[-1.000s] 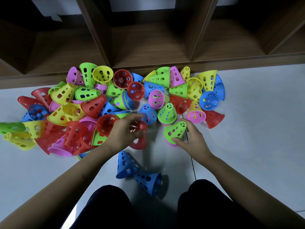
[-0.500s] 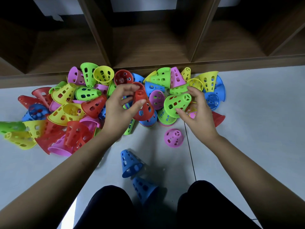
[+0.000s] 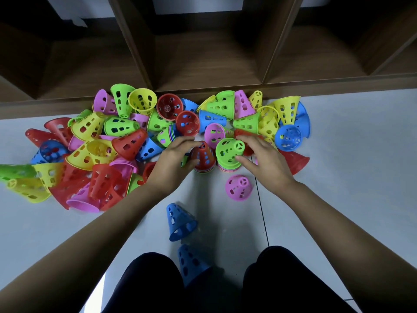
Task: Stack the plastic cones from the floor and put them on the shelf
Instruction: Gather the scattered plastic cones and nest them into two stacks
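A heap of perforated plastic cones (image 3: 94, 152) in red, yellow, green, pink and blue lies on the pale floor before a wooden shelf (image 3: 203, 64). Two short upright stacks stand side by side at the heap's near edge. My left hand (image 3: 173, 161) grips the red cone (image 3: 202, 154) topping the left stack. My right hand (image 3: 264, 159) holds the green cone (image 3: 228, 152) topping the right stack, fingers around its side. A pink cone (image 3: 238, 187) stands alone just below my right hand.
Two blue cones lie on the floor near my knees, one (image 3: 179, 222) on its side, the other (image 3: 191, 263) closer to me. The shelf's low open compartments are dark, with upright dividers (image 3: 133, 41). Bare floor (image 3: 349, 154) stretches to the right.
Both hands came down from above the heap, lowering the red and the green cone onto the two stacks. The pink cone stays where the green one was lifted off it.
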